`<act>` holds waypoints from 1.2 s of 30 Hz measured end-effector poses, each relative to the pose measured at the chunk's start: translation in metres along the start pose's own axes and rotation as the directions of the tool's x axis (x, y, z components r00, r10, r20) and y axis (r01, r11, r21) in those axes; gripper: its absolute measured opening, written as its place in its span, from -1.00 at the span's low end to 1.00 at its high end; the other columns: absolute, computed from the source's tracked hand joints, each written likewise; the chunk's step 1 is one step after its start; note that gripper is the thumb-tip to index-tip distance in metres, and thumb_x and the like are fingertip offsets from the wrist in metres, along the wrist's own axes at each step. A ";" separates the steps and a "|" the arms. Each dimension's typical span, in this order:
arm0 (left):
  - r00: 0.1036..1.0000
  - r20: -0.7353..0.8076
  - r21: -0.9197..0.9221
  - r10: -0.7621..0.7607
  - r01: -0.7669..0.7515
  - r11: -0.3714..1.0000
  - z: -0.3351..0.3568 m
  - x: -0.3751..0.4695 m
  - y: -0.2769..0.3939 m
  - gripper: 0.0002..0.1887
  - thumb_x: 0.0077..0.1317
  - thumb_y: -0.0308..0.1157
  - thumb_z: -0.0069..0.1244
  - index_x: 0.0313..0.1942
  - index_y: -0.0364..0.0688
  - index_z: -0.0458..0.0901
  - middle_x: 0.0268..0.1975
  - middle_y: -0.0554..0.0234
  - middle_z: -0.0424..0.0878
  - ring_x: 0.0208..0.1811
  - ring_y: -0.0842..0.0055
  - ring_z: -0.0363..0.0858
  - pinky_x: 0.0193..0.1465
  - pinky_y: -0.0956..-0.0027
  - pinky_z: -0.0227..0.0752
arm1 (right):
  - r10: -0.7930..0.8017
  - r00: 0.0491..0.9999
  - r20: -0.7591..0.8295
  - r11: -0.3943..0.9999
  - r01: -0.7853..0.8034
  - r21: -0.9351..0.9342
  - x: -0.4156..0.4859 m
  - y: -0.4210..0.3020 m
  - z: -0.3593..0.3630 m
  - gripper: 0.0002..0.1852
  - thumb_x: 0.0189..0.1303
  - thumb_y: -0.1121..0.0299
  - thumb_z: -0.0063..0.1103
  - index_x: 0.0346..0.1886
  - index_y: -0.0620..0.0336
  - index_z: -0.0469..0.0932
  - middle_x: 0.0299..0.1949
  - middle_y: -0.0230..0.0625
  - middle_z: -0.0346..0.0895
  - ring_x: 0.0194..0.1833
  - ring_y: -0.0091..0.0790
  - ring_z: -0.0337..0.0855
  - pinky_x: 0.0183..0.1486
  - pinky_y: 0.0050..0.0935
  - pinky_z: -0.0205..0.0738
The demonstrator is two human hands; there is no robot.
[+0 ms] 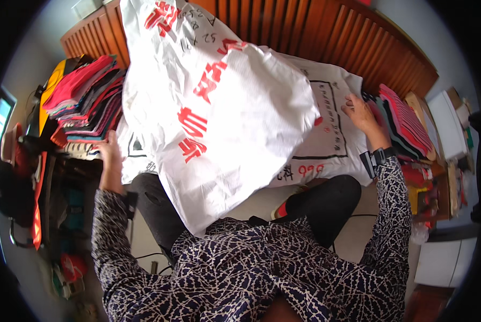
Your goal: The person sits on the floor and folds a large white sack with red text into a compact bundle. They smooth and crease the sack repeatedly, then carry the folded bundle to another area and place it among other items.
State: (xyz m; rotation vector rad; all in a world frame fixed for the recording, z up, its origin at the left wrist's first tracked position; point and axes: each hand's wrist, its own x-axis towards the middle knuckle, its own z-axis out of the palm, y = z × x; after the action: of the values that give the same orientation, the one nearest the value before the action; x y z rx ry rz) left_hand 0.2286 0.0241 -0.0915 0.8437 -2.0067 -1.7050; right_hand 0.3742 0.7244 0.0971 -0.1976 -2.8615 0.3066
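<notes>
A large white woven plastic sack [264, 96] with red printing and handwriting lies spread before me, its lower corner hanging between my knees. Beneath it is a second white sack [329, 120] with black framed printing. At the left edge, my left hand [110, 157] is at the bottom of a tall pile of folded clothes [89, 98], by a striped cloth [81, 150]; its grip is partly hidden. My right hand [360, 112] hovers at or rests on the second sack's right side, fingers apart and holding nothing, near a smaller pile of folded clothes [405, 120].
A slatted wooden headboard [296, 36] rises behind the sacks. To the right stand a white box [446, 120] and a white cabinet [441, 257]. Dark cables [363, 215] run on the floor by my legs. A dark cap [12, 193] hangs at far left.
</notes>
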 end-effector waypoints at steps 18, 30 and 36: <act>0.793 0.543 -0.321 0.276 -0.108 0.941 -0.048 -0.128 0.033 -0.88 0.34 -0.46 0.12 -0.13 -0.20 0.66 -0.29 0.46 0.67 -0.38 0.73 0.55 -0.30 0.59 0.43 | -0.215 0.973 -0.081 0.878 0.229 0.420 0.008 -0.106 0.155 -0.55 0.24 0.39 0.16 0.20 0.28 0.43 -0.02 0.05 0.61 0.09 0.02 0.61 0.14 -0.22 0.49; 0.845 0.301 0.611 0.442 -0.527 0.591 -0.174 0.114 0.039 -0.66 0.19 -0.37 0.11 -0.02 -0.27 0.64 -0.16 -0.03 0.73 -0.16 0.15 0.70 -0.06 0.18 0.52 | -0.767 0.567 -0.301 0.521 0.823 0.225 -0.056 -0.155 0.047 -0.60 0.10 0.28 0.45 -0.07 0.26 0.53 -0.39 -0.27 0.61 -0.36 -0.27 0.71 -0.27 -0.35 0.60; 0.887 0.204 0.860 0.414 -0.364 0.357 -0.183 0.103 0.035 -0.61 0.22 -0.25 0.05 0.03 -0.20 0.57 0.03 -0.16 0.64 0.03 -0.06 0.61 0.03 0.01 0.49 | -0.028 0.958 -0.284 0.966 0.099 0.237 0.003 -0.059 0.097 -0.65 0.35 0.13 0.14 -0.06 0.25 0.49 -0.15 -0.07 0.63 -0.13 -0.07 0.69 -0.09 -0.20 0.55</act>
State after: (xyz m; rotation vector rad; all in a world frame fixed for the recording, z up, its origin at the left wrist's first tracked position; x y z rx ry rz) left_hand 0.2596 -0.1775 -0.0310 0.5415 -2.7585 -0.2285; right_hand 0.3390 0.6490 0.0191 -0.0900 -2.5167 0.5730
